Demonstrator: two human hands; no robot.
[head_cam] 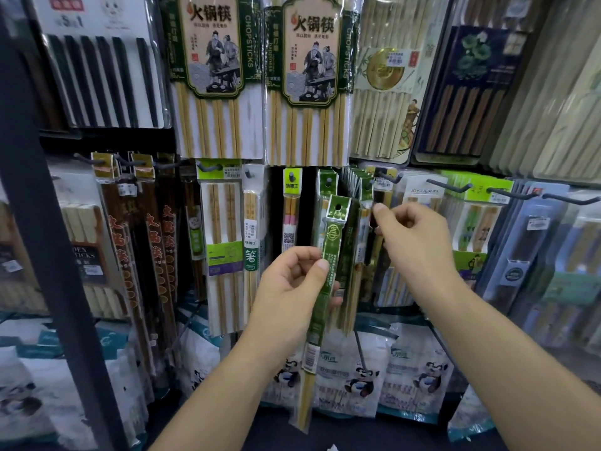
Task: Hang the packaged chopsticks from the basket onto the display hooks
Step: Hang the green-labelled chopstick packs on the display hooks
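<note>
head view: the left hand (292, 281) grips a green chopstick pack (329, 252) at its middle, the thumb across the front and the fingers curled round the back. the pack stands nearly upright, leaning a little to the right at the top, with bare bamboo tips showing through the clear wrap at its lower end. its punched hang hole (338, 207) is at the top, in front of and just below a hook (328, 182) that already carries one like green pack, and the held pack is on no hook. just to the right, a row of hanging green packs (357, 183) crowds a second hook (387, 177). the right hand (413, 232) is up beside that row, fingers curled in, the thumb tip against the edge of the packs; whether it truly nips one i cannot tell. above hang two large packs of bamboo chopsticks (211, 76) with green printed cards. below the hands stand bags printed with pandas (357, 375). a dark upright post (48, 222) crosses the left side.
</note>
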